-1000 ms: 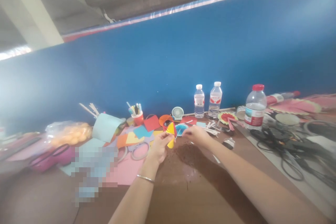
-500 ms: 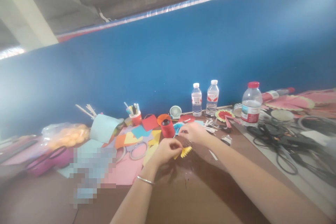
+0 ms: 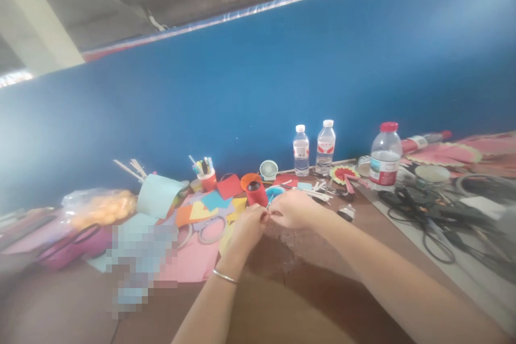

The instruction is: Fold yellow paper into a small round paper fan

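Note:
My left hand (image 3: 250,226), with a silver bangle (image 3: 224,277) on its wrist, meets my right hand (image 3: 293,209) just in front of the red thread spool (image 3: 256,193). Both hands are closed, fingertips pinched and touching. The yellow pleated paper seen in my left fingers a moment earlier is hidden now. What my right fingers pinch is too small to make out. Behind my right hand a blue pleated paper piece (image 3: 274,192) shows in part.
Coloured paper sheets (image 3: 197,263) and a pen cup (image 3: 207,180) stand to the left. Two water bottles (image 3: 301,151) and a small fan (image 3: 268,170) line the back. A red-capped bottle (image 3: 385,158) and black cables (image 3: 423,215) occupy the right.
My hands have come together: the left moved slightly up, the right down and left. The yellow pleated paper, visible below my fingers before, has gone out of sight.

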A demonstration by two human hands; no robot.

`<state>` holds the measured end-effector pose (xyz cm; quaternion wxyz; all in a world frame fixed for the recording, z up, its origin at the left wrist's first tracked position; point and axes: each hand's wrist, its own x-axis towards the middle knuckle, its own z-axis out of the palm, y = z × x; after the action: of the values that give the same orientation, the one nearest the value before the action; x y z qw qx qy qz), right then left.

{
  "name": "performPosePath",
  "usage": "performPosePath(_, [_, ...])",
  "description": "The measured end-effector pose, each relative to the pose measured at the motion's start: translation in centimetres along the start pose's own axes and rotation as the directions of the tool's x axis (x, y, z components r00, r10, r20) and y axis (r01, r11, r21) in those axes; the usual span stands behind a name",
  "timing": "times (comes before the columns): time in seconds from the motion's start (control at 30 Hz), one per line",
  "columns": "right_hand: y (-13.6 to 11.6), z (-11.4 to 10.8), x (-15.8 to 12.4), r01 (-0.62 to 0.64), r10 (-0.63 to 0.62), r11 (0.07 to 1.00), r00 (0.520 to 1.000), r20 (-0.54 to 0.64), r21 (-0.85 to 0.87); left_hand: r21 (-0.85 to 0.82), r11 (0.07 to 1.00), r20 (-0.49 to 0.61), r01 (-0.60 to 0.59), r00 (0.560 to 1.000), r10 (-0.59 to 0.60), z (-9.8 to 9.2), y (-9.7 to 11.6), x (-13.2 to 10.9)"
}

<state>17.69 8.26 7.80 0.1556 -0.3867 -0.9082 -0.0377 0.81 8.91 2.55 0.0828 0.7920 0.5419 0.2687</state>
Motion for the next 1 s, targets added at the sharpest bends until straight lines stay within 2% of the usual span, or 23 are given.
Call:
performPosePath(0.07, [0.6,-0.5,-0.1,-0.063,0.064,0.998,0.998,-0.019,0.023,-0.030,1.000,0.076,-0.009,0.997,0.012,-0.2,0.8,-0.3])
performPosePath(0.13, [1.4,-0.5,-0.1,-0.108,0.108,0.993,0.994,-0.013,0.040,-0.096,0.995,0.104,-0.005,0.994,0.015,-0.2,1.2,-0.5])
performPosePath(0.23, [2.5,-0.2,-0.2,-0.124,0.126,0.989,0.992,-0.018,0.079,-0.216,0.973,0.126,0.079,0.991,-0.052,0.1,1.2,-0.6])
performPosePath(0.37, [2.4,-0.2,-0.2,-0.069,0.074,0.984,0.997,-0.026,0.167,-0.334,0.910,0.149,0.246,0.967,-0.207,0.4,0.9,-0.5])
performPosePath(0.5, [1.3,-0.7,-0.4,0.020,-0.019,0.977,1.000,-0.007,0.213,-0.379,0.870,0.173,0.317,0.947,-0.270,0.4,0.8,-0.6])
performPosePath(0.57, [0.8,-1.0,-0.5,0.053,-0.050,0.982,0.999,-0.022,0.182,-0.461,0.812,0.188,0.358,0.934,-0.305,0.6,0.7,-0.7])
performPosePath(0.7, [-0.1,-1.5,-0.6,0.091,-0.091,0.990,0.996,-0.009,0.105,-0.641,0.626,0.262,0.443,0.894,-0.364,1.6,0.2,-0.6])
performPosePath(0.87, [-0.7,-2.1,-0.9,0.120,-0.122,0.993,0.983,0.140,0.018,-0.734,0.474,0.365,0.487,0.871,-0.329,1.9,0.3,-0.3])
performPosePath(1.0, [-0.5,-2.1,-1.1,0.112,-0.112,0.994,0.976,0.188,0.016,-0.771,0.361,0.442,0.524,0.849,-0.289,1.1,0.9,0.0])
